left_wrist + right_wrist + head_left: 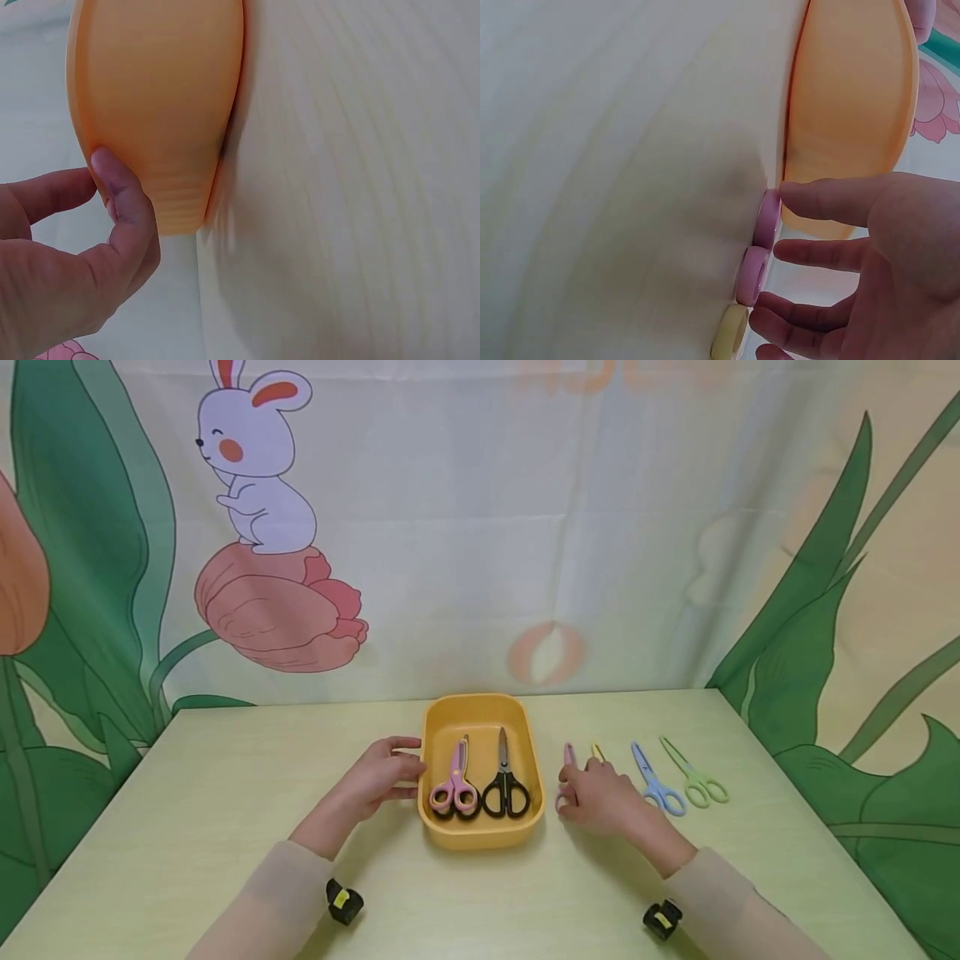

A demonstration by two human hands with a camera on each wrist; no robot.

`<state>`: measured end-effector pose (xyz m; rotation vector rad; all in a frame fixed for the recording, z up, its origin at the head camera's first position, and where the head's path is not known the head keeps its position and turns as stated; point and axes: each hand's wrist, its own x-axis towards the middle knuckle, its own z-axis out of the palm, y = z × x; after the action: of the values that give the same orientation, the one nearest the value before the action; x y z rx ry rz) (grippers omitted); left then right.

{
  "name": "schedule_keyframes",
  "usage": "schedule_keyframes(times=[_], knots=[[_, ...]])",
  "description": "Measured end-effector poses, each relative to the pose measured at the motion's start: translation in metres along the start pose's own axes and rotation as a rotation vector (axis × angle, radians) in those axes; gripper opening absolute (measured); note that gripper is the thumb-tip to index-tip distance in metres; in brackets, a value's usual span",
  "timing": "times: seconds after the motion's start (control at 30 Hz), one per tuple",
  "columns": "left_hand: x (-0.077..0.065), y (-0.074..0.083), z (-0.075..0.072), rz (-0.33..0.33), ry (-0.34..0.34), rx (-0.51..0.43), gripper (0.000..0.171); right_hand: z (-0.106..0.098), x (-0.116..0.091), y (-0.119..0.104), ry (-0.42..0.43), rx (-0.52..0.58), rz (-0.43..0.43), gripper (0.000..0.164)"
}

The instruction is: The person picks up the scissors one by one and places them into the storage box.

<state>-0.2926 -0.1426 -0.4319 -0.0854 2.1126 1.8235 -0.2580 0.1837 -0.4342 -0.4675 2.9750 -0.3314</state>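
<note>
My left hand (378, 777) touches the left side of a yellow tray (480, 838); its thumb lies on the tray's outer wall in the left wrist view. In the tray lie pink-handled scissors (456, 781), stacked over others with dark handles, and black-handled scissors (506, 789). To the tray's right, my right hand (603, 797) reaches down over pink scissors (569, 753) and yellow scissors (597, 752), hiding most of both. In the right wrist view its thumb and straight fingers are at the pink handle loops (751, 276), beside a yellow loop (730, 332).
Blue scissors (660, 785) and green scissors (697, 777) lie in a row to the right of my right hand. A printed cloth (450, 543) with a rabbit and plants hangs behind the pale table (247, 793).
</note>
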Motion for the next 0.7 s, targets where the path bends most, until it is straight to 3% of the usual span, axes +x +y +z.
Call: schedule_keyframes(times=[0.3, 0.7], knots=[[0.003, -0.004, -0.007, -0.015, -0.049, -0.078, 0.059, 0.006, 0.006, -0.002, -0.049, -0.050, 0.013, 0.022], [0.008, -0.008, -0.011, -0.060, -0.070, -0.186, 0.061, 0.009, 0.013, -0.005, -0.065, -0.006, 0.027, 0.021]])
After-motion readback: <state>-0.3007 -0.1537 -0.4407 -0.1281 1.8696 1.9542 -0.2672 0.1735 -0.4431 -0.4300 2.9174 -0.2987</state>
